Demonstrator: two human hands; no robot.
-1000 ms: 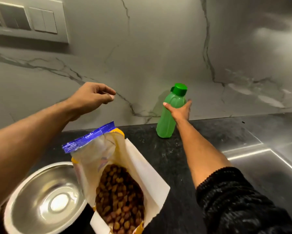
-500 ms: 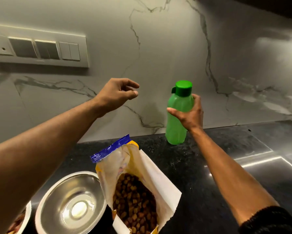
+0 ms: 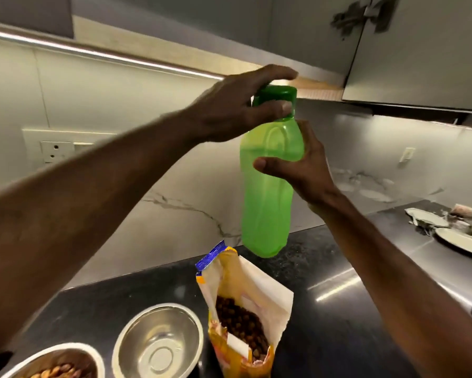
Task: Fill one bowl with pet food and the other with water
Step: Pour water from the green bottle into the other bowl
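A green plastic bottle (image 3: 267,197) hangs upright in the air above the black counter (image 3: 338,309). My right hand (image 3: 300,165) grips its upper body from the right. My left hand (image 3: 237,107) is closed around its dark green cap (image 3: 279,94). Below stands an open bag of brown pet food (image 3: 243,320). To its left sits an empty steel bowl (image 3: 158,342). A second steel bowl (image 3: 65,364) holding brown kibble is cut off at the bottom left edge.
A marble backsplash runs behind the counter, with a socket panel (image 3: 57,151) at the left. Cabinets (image 3: 420,50) hang overhead. At the far right a white plate (image 3: 461,241) and scattered small items lie on the steel surface.
My right hand has lifted the bottle off the counter and brought it nearer. My left hand has moved right and closed on the cap. The view has tilted upward.
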